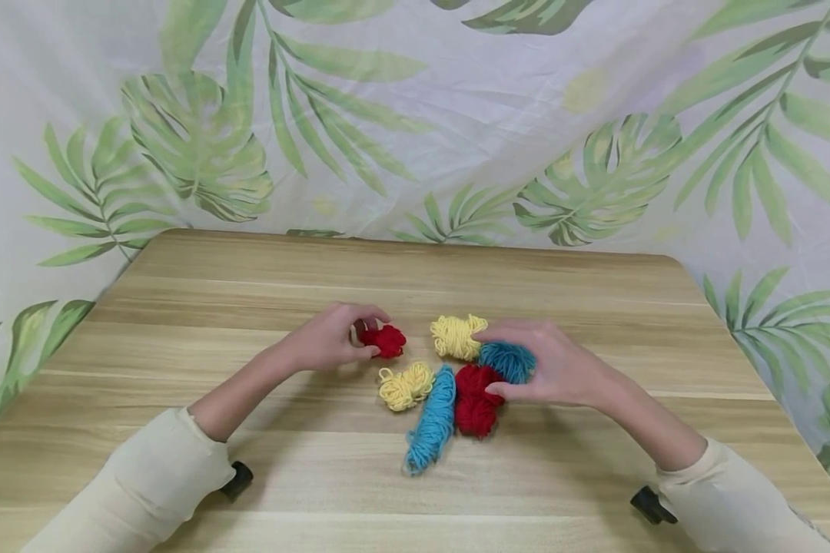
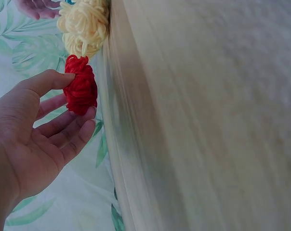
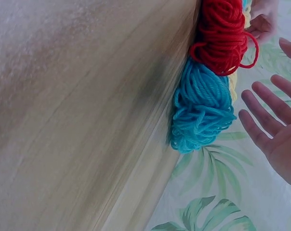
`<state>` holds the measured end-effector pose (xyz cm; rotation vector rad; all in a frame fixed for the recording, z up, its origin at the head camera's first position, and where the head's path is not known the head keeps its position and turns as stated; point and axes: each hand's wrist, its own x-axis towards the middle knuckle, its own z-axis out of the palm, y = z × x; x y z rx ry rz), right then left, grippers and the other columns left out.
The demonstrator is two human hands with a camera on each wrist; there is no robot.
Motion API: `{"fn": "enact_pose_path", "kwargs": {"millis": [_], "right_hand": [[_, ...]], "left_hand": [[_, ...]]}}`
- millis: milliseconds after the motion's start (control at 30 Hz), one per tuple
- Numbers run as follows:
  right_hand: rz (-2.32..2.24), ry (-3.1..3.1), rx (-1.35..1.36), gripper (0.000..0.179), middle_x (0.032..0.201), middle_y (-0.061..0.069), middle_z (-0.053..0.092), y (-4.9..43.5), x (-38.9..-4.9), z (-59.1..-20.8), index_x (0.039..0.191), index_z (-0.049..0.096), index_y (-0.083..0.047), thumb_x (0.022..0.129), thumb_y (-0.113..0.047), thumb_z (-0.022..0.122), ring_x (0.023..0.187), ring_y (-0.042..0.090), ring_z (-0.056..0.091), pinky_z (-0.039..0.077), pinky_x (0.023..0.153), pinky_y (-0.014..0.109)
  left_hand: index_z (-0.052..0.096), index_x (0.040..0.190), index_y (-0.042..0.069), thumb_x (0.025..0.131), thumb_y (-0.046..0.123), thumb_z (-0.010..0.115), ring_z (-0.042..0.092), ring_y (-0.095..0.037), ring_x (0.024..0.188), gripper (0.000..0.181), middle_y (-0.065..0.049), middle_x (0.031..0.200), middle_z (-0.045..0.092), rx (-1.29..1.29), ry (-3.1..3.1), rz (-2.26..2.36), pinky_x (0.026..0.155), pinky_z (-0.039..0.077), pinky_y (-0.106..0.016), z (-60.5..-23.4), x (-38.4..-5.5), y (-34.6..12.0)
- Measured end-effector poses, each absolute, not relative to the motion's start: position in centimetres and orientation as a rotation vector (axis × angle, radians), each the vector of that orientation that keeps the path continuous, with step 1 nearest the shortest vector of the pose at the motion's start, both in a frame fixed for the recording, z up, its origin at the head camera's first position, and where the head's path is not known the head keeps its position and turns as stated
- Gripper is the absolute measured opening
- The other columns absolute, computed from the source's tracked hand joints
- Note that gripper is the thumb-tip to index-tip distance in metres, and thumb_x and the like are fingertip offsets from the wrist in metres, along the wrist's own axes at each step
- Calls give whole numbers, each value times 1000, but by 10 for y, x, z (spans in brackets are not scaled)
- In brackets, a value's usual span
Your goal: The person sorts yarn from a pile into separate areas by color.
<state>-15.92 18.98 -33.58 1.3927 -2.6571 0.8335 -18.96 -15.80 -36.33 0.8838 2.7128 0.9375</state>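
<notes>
In the head view the left grip [image 1: 333, 338] pinches the small red yarn bundle [image 1: 388, 342], the right grip [image 1: 560, 365] farther off; in the left wrist view the bundle's long axis spans thumb [image 2: 53, 81] to fingertips [image 2: 90, 113]; in the right wrist view, spread fingers [image 3: 278, 105] hang empty beside the blue yarn bundle [image 3: 201, 108].

darker blue yarn [image 1: 503, 362] partly hidden, sleeves [image 1: 138, 478] cropped

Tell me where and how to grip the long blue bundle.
Pinch the long blue bundle across its near end, probably best from above: it is narrow, lies flat, and that end juts clear of the nearer yellow bundle and larger red bundle flanking its far part.
</notes>
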Motion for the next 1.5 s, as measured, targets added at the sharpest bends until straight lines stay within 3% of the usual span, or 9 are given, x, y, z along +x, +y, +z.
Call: {"fn": "enact_pose_path", "kwargs": {"millis": [500, 800, 1233, 1500], "right_hand": [[839, -2682, 1444, 53, 128, 11, 71, 188, -152, -336, 130, 69, -1, 84, -22, 86, 124, 34, 64, 51, 102, 57], [814, -2706, 1464, 52, 122, 10, 73, 186, -150, -338, 129, 69, -1, 85, -23, 86, 113, 25, 68, 57, 93, 49], [756, -2766, 1447, 52, 126, 12, 71, 185, -153, -341, 130, 68, -1, 87, -25, 84, 114, 26, 68, 57, 94, 48], [712, -2797, 1451, 53, 125, 9, 71, 183, -152, -344, 130, 68, -2, 85, -24, 86, 115, 25, 66, 56, 96, 47]], "left_hand": [[67, 123, -5, 87, -1, 77, 65, -23, 88, 37, -11, 98, 71, 853, 2750, 997, 72, 57, -33, -359, -189, -183], [68, 120, -6, 86, -3, 76, 66, -25, 87, 34, -11, 95, 71, 813, 2785, 1052, 68, 55, -30, -357, -190, -204], [68, 119, -7, 87, -3, 76, 66, -25, 84, 33, -18, 100, 71, 698, 2834, 1049, 63, 55, -27, -356, -195, -235], [68, 119, -7, 87, 0, 79, 67, -30, 88, 35, -21, 104, 71, 621, 2896, 1010, 68, 54, -28, -351, -192, -252]]}}
